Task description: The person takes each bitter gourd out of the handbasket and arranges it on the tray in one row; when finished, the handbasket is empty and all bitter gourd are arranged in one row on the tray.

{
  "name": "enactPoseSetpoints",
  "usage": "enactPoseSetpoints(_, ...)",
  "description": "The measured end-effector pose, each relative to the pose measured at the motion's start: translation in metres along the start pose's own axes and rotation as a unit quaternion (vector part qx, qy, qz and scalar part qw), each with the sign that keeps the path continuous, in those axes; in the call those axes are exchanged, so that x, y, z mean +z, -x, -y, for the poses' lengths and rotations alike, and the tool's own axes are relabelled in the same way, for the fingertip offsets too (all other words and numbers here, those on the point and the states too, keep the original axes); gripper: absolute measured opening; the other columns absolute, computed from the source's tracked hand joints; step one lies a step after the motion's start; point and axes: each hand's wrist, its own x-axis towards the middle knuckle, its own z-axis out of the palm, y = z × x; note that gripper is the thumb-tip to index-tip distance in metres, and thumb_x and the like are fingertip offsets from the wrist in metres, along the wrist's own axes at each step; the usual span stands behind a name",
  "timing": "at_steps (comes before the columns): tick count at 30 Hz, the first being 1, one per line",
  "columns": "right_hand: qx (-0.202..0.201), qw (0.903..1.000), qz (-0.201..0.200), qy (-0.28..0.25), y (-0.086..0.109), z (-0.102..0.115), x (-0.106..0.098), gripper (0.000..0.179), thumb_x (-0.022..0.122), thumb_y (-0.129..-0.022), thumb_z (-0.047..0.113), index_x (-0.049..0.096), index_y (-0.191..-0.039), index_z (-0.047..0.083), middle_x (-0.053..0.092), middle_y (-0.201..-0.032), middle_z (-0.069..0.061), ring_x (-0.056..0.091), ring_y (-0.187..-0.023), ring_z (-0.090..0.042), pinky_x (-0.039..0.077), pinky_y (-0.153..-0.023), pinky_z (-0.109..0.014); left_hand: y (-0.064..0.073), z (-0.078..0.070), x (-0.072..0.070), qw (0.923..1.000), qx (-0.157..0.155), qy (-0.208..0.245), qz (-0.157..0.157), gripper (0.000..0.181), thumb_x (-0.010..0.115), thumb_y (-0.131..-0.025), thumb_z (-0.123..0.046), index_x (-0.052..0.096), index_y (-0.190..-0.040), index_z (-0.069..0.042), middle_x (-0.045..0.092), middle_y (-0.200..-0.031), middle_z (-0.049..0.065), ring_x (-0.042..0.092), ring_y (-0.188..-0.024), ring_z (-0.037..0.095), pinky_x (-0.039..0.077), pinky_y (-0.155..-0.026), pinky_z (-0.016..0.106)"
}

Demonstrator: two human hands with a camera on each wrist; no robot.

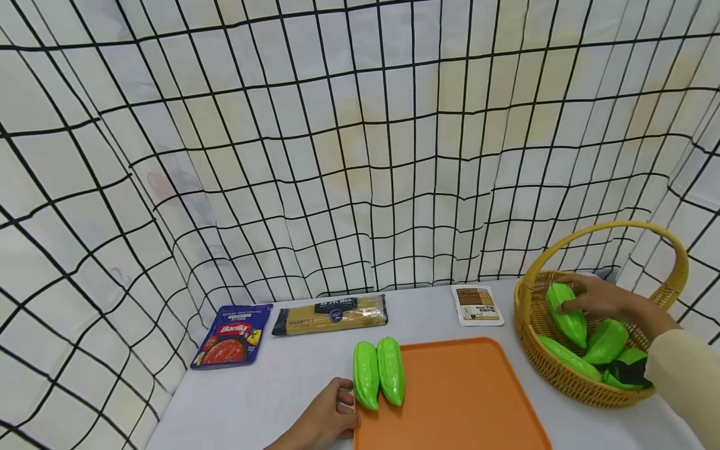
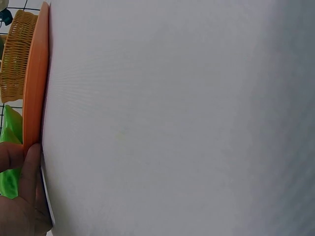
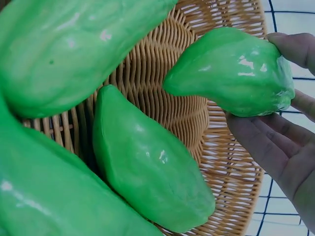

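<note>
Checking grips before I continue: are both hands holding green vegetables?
No, the right hand holds a green vegetable at the basket, while the left hand pinches the edge of the orange tray.

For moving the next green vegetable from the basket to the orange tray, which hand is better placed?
Probably the right hand: it grips a green vegetable at the wicker basket. The left hand pinches the left edge of the orange tray, farther from the wicker basket.
</note>
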Motion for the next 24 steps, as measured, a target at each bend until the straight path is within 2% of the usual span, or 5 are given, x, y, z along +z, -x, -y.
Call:
enactPoseSetpoints(3, -0.014, 0.9998, -0.011, 0.013, 0.003, 0.004, 0.002, 0.09, 0.069, -0.093, 0.032, 0.017, -0.152, -0.013, 0.023, -0.142, -0.052, 0.052, -0.118, -0.057, 0.06, -0.085, -0.053, 0.0, 0.0, 0.0, 1.0, 0.009, 0.002, 0.0, 0.063, 0.067, -0.077, 0.003, 0.043, -0.135, 0.009, 0.054, -0.106, 0.013, 0.061, -0.09, 0.018, 0.063, -0.073, 0.034)
enactPoseSetpoints(8, -0.052, 0.9958, -0.044, 0.061, 0.008, 0.01, 0.009, 0.083, 0.071, -0.091, 0.033, 0.029, -0.148, -0.011, 0.035, -0.139, -0.048, 0.047, -0.121, -0.061, 0.06, -0.078, -0.049, 0.0, 0.001, 0.0, 0.9998, 0.018, 0.001, 0.0, 0.062, 0.067, -0.077, 0.003, 0.043, -0.134, 0.009, 0.054, -0.105, 0.013, 0.06, -0.089, 0.017, 0.063, -0.072, 0.034)
enactPoseSetpoints(11, -0.077, 0.9934, -0.05, 0.068, 0.012, 0.013, 0.012, 0.078, 0.071, -0.091, 0.03, 0.034, -0.147, -0.009, 0.04, -0.138, -0.045, 0.046, -0.121, -0.061, 0.061, -0.074, -0.046, 0.0, 0.002, 0.0, 0.9997, 0.022, 0.003, 0.001, 0.062, 0.066, -0.077, 0.004, 0.043, -0.134, 0.01, 0.054, -0.105, 0.013, 0.06, -0.09, 0.017, 0.063, -0.071, 0.035)
enactPoseSetpoints(20, -0.121, 0.9875, -0.058, 0.082, 0.021, 0.023, 0.016, 0.071, 0.069, -0.093, 0.03, 0.038, -0.148, -0.002, 0.035, -0.146, -0.039, 0.045, -0.124, -0.059, 0.057, -0.069, -0.034, 0.001, 0.003, 0.0, 0.9997, 0.023, 0.008, 0.0, 0.062, 0.066, -0.077, 0.004, 0.043, -0.134, 0.009, 0.053, -0.105, 0.013, 0.06, -0.089, 0.017, 0.063, -0.071, 0.035)
enactPoseSetpoints(24, -0.13, 0.9861, -0.062, 0.083, 0.024, 0.026, 0.017, 0.07, 0.068, -0.093, 0.028, 0.037, -0.149, -0.001, 0.036, -0.146, -0.037, 0.045, -0.124, -0.059, 0.057, -0.071, -0.036, 0.001, 0.002, 0.0, 0.9998, 0.02, 0.001, -0.003, 0.062, 0.067, -0.077, 0.004, 0.043, -0.134, 0.009, 0.054, -0.105, 0.012, 0.061, -0.089, 0.017, 0.063, -0.07, 0.035)
